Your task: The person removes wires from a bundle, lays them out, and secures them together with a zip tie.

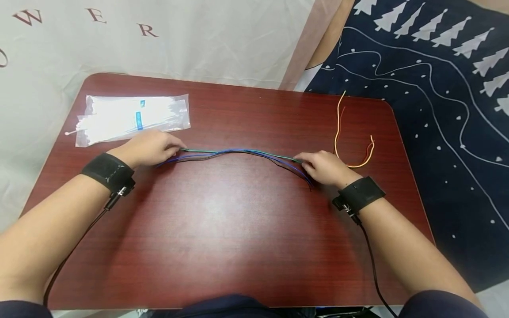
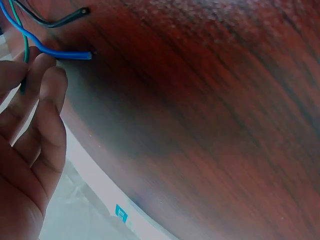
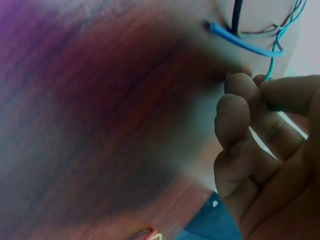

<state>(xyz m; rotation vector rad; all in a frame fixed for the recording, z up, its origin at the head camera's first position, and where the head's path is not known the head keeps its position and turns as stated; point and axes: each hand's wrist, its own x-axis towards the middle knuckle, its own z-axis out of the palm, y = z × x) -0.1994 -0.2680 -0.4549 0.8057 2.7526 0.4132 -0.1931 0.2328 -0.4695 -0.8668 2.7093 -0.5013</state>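
Note:
A green wire (image 1: 199,150) spans the gap between my two hands in the head view. My left hand (image 1: 149,148) pinches its left end between thumb and fingers, and a short tip of it pokes out below the grip in the left wrist view. At the other end, my right hand (image 1: 327,168) pinches the green wire (image 3: 271,69) between thumb and fingertip. A blue wire (image 2: 62,54) and a black wire (image 2: 50,22) run beside it, their ends loose and outside both hands. The bundle bows away from me over the table.
A clear plastic bag of white cable ties (image 1: 119,117) lies at the back left, just beyond my left hand. Right of my right hand, a yellow wire (image 1: 338,128) and a red wire (image 1: 366,152) lie curved on the brown table (image 1: 222,229). A cloth (image 1: 199,39) hangs behind.

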